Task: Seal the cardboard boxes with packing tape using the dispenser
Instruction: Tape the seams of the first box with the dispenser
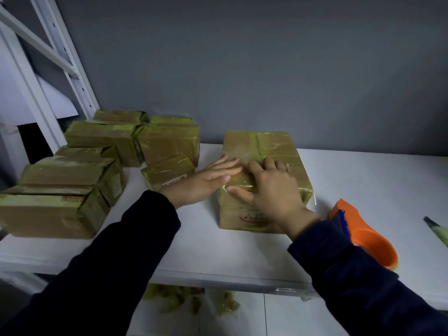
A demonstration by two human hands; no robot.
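Two flat hands press on the taped cardboard box (232,214) at the middle of the white table (363,180).
The left hand (211,177) and right hand (272,192) lie fingers spread, clasping nothing. The box looks light and stiff, its tape (276,144) slick: hold it by opposite walls. The orange dispenser (366,235) rests just right of it; sealed boxes (97,166) crowd the left, below a grey wall (266,69).

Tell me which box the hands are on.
The lone box beside the orange dispenser; left hand and right hand press its top. Other boxes are piled left.
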